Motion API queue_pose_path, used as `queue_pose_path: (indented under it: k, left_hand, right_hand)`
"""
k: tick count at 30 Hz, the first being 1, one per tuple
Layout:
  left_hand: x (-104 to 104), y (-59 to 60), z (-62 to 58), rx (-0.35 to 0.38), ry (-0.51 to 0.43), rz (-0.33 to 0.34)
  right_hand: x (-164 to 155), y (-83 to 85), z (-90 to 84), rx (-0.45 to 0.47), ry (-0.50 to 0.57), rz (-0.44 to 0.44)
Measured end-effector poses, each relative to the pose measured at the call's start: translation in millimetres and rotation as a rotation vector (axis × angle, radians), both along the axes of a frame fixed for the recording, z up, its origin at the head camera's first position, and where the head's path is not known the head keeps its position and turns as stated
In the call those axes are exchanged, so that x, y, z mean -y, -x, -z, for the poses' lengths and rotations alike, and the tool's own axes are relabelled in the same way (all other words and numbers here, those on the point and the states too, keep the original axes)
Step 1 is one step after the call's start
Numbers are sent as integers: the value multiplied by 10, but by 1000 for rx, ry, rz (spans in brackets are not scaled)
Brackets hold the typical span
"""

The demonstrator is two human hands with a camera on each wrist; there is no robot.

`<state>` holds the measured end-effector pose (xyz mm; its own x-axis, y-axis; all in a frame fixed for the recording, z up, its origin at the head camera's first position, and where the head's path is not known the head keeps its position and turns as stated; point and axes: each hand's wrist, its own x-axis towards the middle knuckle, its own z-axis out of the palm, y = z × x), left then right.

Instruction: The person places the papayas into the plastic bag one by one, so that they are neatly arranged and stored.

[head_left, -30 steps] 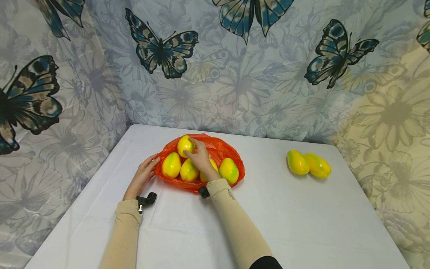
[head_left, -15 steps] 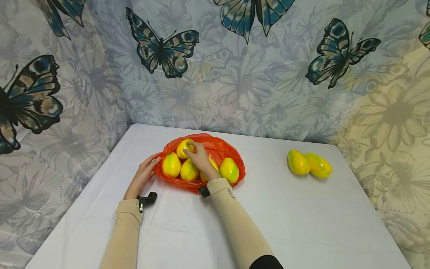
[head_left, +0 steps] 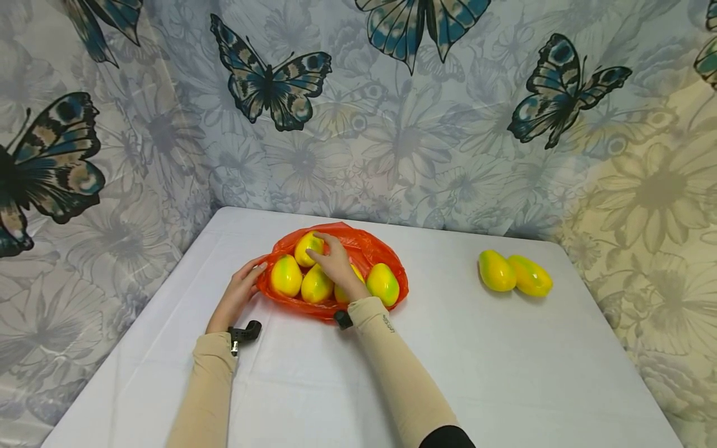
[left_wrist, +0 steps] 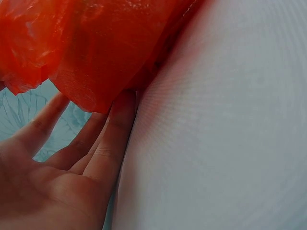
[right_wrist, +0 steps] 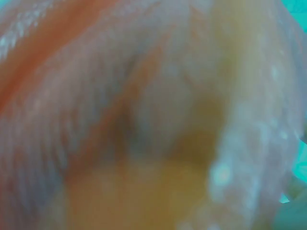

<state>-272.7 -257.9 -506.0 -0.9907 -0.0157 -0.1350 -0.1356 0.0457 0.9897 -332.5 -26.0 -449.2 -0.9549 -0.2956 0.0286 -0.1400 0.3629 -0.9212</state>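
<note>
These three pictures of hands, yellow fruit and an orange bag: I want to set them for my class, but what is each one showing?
A person wears three cameras. The head view looks down at a white table. The left hand touches the edge of an orange bag with straight fingers; the left wrist view shows this close up. The right hand rests on the far yellow fruit among five on the bag. Two more fruits lie apart. The right wrist view is too blurred to read.
</note>
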Motion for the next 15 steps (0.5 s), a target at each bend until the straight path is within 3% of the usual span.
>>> queue_pose_path:
  k: [15]
  left_hand:
    - [-75, -126, -249, 32, 4, 23]
  right_hand:
    - [-234, -21, -177, -107, 63, 30]
